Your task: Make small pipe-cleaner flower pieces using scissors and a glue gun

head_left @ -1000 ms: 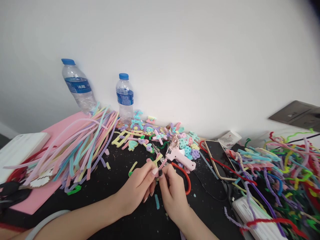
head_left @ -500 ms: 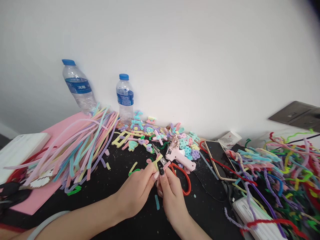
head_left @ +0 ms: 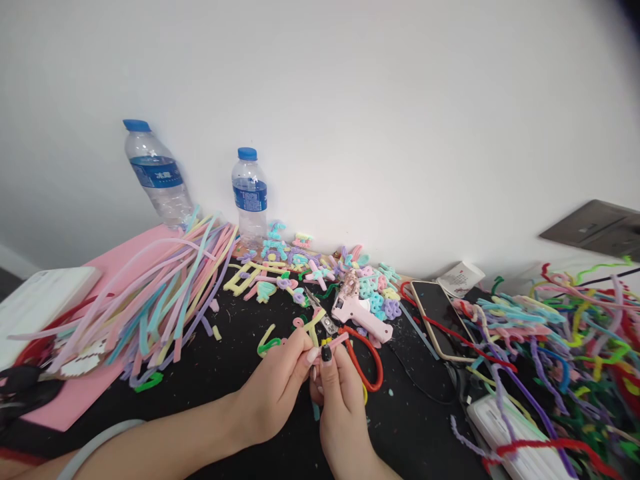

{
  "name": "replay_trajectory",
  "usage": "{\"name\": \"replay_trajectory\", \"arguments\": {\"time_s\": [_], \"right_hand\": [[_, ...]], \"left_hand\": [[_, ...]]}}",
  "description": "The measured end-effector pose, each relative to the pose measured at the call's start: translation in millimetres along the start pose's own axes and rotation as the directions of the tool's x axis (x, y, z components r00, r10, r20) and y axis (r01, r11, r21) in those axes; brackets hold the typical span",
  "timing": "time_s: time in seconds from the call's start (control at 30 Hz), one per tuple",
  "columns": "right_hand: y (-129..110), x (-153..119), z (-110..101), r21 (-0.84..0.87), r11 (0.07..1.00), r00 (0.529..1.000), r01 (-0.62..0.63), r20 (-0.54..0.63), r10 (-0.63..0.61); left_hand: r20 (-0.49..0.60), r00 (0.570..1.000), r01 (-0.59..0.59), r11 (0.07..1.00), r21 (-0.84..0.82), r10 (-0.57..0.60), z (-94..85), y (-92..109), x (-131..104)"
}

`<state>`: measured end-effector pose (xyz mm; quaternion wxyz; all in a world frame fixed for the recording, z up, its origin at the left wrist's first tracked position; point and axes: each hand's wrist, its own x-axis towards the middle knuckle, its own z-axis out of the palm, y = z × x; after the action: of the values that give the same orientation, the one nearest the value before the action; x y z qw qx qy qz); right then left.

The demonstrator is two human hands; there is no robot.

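Observation:
My left hand (head_left: 275, 387) and my right hand (head_left: 340, 403) meet above the black table, thumbs and fingertips pinched on a short pink pipe cleaner (head_left: 339, 342). One end of it sticks out past my right thumb; the rest is hidden by the fingers. Just beyond my fingertips are a yellow pipe cleaner piece (head_left: 314, 323) and scissors with orange handles (head_left: 371, 373), their blades pointing away from me. Behind the scissors rests a pink glue gun (head_left: 361, 316). To the left of my fingers lie green and yellow bits (head_left: 270, 344).
Pastel pipe cleaners (head_left: 170, 293) are heaped on a pink sheet (head_left: 55, 413) at left. Small pipe-cleaner shapes (head_left: 285, 260) line the wall, near two water bottles (head_left: 250, 200). A phone (head_left: 440, 320) and a tangled colourful pile (head_left: 560, 360) occupy the right.
My hands have drawn slightly back towards me, and the right hand has turned a little. More of the pink pipe cleaner shows between the fingers, while the scissors and glue gun stay put.

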<state>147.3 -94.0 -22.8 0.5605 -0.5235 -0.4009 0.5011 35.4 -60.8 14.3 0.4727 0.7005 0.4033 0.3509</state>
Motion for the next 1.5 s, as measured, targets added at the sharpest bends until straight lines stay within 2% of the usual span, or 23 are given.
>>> {"name": "replay_trajectory", "arguments": {"time_s": [0.23,0.4,0.57,0.67,0.83,0.97,1.1,1.2,1.3,1.5], "right_hand": [[-7,1,1,0.003,0.999,0.996,0.035,0.078,-0.036],[-20,14,-9,0.008,0.998,0.983,0.054,0.173,-0.055],[-26,25,-21,-0.072,0.991,0.981,0.113,0.166,-0.1],[-25,25,-22,-0.029,0.997,0.986,0.073,0.15,-0.068],[-23,24,-17,0.066,0.998,0.985,-0.008,0.171,-0.003],[-21,23,-16,0.097,0.994,0.987,-0.043,0.158,0.027],[-20,22,-15,0.127,0.99,0.988,-0.057,0.153,0.037],[-20,22,-15,0.143,0.988,0.988,-0.059,0.15,0.038],[-19,23,-15,0.125,0.991,0.988,-0.054,0.151,0.035],[-20,25,-15,0.091,0.995,0.987,-0.04,0.157,0.026]], "left_hand": [[0.004,0.999,0.047,0.995,-0.084,-0.047,-0.6,0,-1],[0.078,0.997,0.019,0.995,-0.096,-0.012,-6.8,-2,4],[0.225,0.974,-0.039,0.999,0.021,0.033,-20.0,0,10],[0.245,0.966,-0.118,0.98,0.158,0.077,-26.7,-3,14],[0.258,0.943,-0.301,0.871,0.387,0.211,-31.5,-13,16],[0.279,0.895,-0.441,0.781,0.442,0.347,-32.5,-19,16],[0.192,0.8,-0.586,0.671,0.454,0.568,-31.8,-23,17],[0.168,0.734,-0.647,0.602,0.468,0.658,-31.5,-23,18],[0.183,0.71,-0.67,0.571,0.475,0.68,-32.2,-20,19],[0.201,0.699,-0.682,0.556,0.475,0.686,-32.8,-18,18]]}}
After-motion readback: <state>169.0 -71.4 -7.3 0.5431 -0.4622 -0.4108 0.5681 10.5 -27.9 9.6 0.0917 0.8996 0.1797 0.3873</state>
